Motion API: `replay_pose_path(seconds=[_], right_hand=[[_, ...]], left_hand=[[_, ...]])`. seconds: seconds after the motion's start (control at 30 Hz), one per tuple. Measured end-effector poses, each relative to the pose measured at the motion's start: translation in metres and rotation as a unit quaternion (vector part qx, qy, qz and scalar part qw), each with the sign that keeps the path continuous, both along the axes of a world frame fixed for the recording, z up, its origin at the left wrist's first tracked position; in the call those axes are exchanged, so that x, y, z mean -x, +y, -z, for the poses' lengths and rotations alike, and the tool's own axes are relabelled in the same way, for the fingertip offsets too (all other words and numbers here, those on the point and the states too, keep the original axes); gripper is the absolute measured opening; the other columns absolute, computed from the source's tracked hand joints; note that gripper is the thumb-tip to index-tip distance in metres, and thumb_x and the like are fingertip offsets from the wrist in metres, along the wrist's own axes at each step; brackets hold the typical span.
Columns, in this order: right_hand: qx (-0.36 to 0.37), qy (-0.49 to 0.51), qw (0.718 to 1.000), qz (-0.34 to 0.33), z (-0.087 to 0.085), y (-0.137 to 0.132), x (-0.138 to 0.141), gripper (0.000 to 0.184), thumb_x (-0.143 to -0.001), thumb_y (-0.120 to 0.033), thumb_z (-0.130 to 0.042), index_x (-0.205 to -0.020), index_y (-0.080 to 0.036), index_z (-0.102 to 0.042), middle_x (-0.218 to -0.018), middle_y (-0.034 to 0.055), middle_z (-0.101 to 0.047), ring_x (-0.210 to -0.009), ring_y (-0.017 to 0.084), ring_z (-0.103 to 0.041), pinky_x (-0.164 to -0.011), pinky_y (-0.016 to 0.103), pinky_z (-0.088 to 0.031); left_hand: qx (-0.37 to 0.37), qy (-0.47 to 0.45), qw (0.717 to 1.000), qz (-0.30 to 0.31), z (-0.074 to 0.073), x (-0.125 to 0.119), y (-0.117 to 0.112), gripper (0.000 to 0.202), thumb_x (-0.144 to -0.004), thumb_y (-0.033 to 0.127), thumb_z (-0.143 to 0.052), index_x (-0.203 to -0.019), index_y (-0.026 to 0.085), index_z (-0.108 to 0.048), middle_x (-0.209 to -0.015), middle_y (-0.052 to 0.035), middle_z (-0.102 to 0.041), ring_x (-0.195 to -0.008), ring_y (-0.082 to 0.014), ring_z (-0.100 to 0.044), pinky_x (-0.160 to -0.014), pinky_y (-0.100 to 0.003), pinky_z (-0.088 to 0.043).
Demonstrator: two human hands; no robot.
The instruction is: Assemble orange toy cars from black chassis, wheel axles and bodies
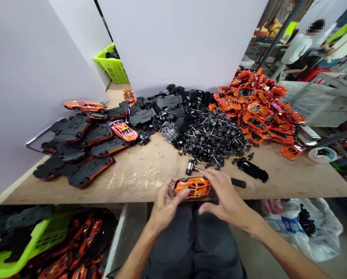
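Flipped cars: belly-up stack, far left on the desk, at 10 o'clock.
Left hand: fingers curled tight on the left end of the toy car, thumb up top.
Toy car: orange, roof up, right at the desk's near edge, gripped from both ends.
Right hand: fingers clamped over the car's right end.
Hammer: lying just beyond the car, 12 o'clock.
Axle pile: black wheels, farther back at 12 o'clock.
Orange shells: big heap at 2 o'clock.
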State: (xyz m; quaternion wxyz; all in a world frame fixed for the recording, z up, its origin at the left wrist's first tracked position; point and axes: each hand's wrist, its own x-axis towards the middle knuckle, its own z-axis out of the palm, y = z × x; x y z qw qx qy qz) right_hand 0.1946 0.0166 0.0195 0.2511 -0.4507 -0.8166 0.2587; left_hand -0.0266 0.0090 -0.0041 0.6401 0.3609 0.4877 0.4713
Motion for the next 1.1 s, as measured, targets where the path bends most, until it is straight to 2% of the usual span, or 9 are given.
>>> replay_pose_path(seconds=[0.1,0.2,0.3,0.47,0.63,0.73,0.93,1.0,1.1], right_hand=[[0.08,0.167,0.98,0.07,0.002,-0.007,-0.004,0.046,-0.098,-0.051,-0.066,-0.136,-0.028,-0.055,-0.135,0.011,-0.061,-0.126,0.029,-0.061,-0.107,0.042,-0.053],[0.137,0.262,0.953,0.072,0.018,-0.008,-0.004,0.027,-0.101,-0.045,-0.064,-0.12,-0.026,-0.06,-0.116,0.0065,-0.065,-0.11,0.023,-0.067,-0.098,0.034,-0.057],[0.153,0.25,0.955,0.052,0.027,-0.006,-0.006,0.028,-0.101,-0.041,-0.065,-0.124,-0.026,-0.06,-0.121,0.0061,-0.065,-0.116,0.023,-0.065,-0.104,0.036,-0.053],[0.157,0.221,0.962,0.006,0.02,0.0,-0.008,0.03,-0.101,-0.038,-0.065,-0.128,-0.027,-0.06,-0.126,0.0064,-0.066,-0.121,0.023,-0.063,-0.109,0.039,-0.05],[0.147,0.246,0.957,0.049,0.02,-0.004,0.004,0.02,-0.101,-0.039,-0.064,-0.115,-0.025,-0.065,-0.113,0.0063,-0.067,-0.108,0.023,-0.065,-0.097,0.037,-0.054],[0.132,0.244,0.959,0.064,0.022,-0.005,0.007,0.018,-0.101,-0.039,-0.064,-0.111,-0.025,-0.066,-0.11,0.0066,-0.068,-0.104,0.024,-0.066,-0.094,0.038,-0.055],[0.141,0.242,0.957,0.075,0.031,-0.003,0.001,0.034,-0.091,-0.045,-0.077,-0.114,-0.024,-0.065,-0.109,0.0041,-0.071,-0.1,0.022,-0.068,-0.093,0.036,-0.057],[0.115,0.241,0.958,0.108,0.036,-0.006,0.004,0.034,-0.087,-0.046,-0.081,-0.108,-0.023,-0.065,-0.102,0.003,-0.071,-0.093,0.021,-0.068,-0.087,0.035,-0.058],[0.025,0.246,0.952,0.18,0.038,-0.014,0.018,0.026,-0.088,-0.042,-0.081,-0.097,-0.023,-0.067,-0.093,0.004,-0.07,-0.087,0.022,-0.068,-0.081,0.035,-0.058]], left_hand=[[-0.038,-0.001,0.997,0.062,-0.006,0.012,-0.002,0.041,-0.08,0.043,-0.085,-0.109,0.02,-0.066,-0.104,-0.0067,-0.075,-0.097,-0.0234,-0.071,-0.089,-0.032,-0.057],[-0.086,0.062,0.988,0.115,-0.009,0.015,-0.002,0.036,-0.088,0.041,-0.077,-0.119,0.021,-0.073,-0.122,-0.0097,-0.074,-0.117,-0.0279,-0.068,-0.103,-0.035,-0.052],[-0.112,0.113,0.977,0.141,-0.009,0.008,-0.002,0.037,-0.089,0.039,-0.077,-0.121,0.022,-0.074,-0.127,-0.0102,-0.075,-0.118,-0.0298,-0.069,-0.106,-0.039,-0.051],[-0.164,0.201,0.962,0.087,0.0,-0.004,-0.005,0.023,-0.092,0.036,-0.074,-0.11,0.021,-0.078,-0.115,-0.0094,-0.08,-0.109,-0.0293,-0.073,-0.101,-0.039,-0.053],[-0.216,0.243,0.939,0.116,-0.001,0.003,-0.003,0.023,-0.096,0.034,-0.068,-0.115,0.023,-0.077,-0.116,-0.0089,-0.08,-0.108,-0.0286,-0.074,-0.099,-0.037,-0.053],[-0.277,0.313,0.888,0.192,-0.012,0.004,0.004,0.03,-0.096,0.036,-0.068,-0.123,0.024,-0.073,-0.114,-0.01,-0.079,-0.1,-0.0281,-0.074,-0.092,-0.036,-0.053],[-0.369,0.576,0.701,0.201,-0.016,-0.024,0.01,0.019,-0.094,0.034,-0.069,-0.106,0.019,-0.071,-0.09,-0.0113,-0.075,-0.079,-0.029,-0.07,-0.072,-0.036,-0.049],[-0.385,0.594,0.681,0.188,-0.011,-0.029,0.009,0.018,-0.097,0.036,-0.064,-0.1,0.019,-0.069,-0.087,-0.0112,-0.075,-0.076,-0.028,-0.07,-0.068,-0.035,-0.046],[-0.399,0.579,0.691,0.168,-0.008,-0.024,0.007,0.01,-0.096,0.026,-0.062,-0.093,0.02,-0.068,-0.085,-0.0105,-0.075,-0.078,-0.0272,-0.069,-0.069,-0.035,-0.046]])
